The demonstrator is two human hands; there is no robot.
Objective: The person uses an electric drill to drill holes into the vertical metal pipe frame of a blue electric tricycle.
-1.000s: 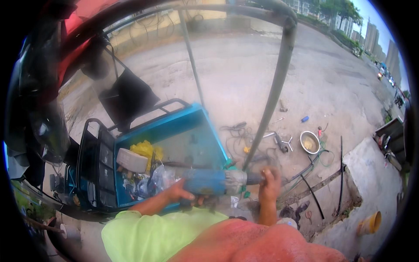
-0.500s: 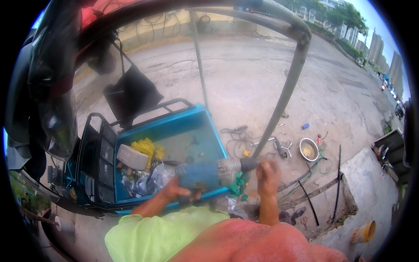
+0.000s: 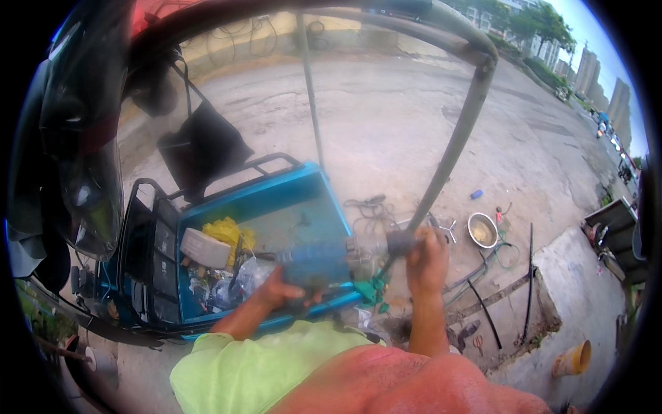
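Observation:
I hold a blue power tool [image 3: 310,262] with a silver housing and a dark front end, slightly blurred, across the middle of the view. My left hand [image 3: 279,290] grips it at the lower rear, partly hidden behind its body. My right hand [image 3: 426,259] is closed at the dark front end [image 3: 401,243], beside a slanting metal pole [image 3: 449,159]. Below and behind the tool, a blue cargo bed [image 3: 324,193] holds yellow plastic [image 3: 229,232], a pale block [image 3: 205,248] and clear bags [image 3: 254,274]. Green material [image 3: 371,293] lies beneath the tool's front.
A black bag [image 3: 203,145] hangs above the cargo bed. On the pavement at right lie a metal bowl [image 3: 482,230], hoses [image 3: 486,314], cables and small tools. A yellow bucket [image 3: 571,359] stands near a concrete edge. A road [image 3: 414,103] runs beyond the frame's overhead bars.
Both hands and the power tool have risen over the last second, the front end most, so it now tilts slightly up to the right.

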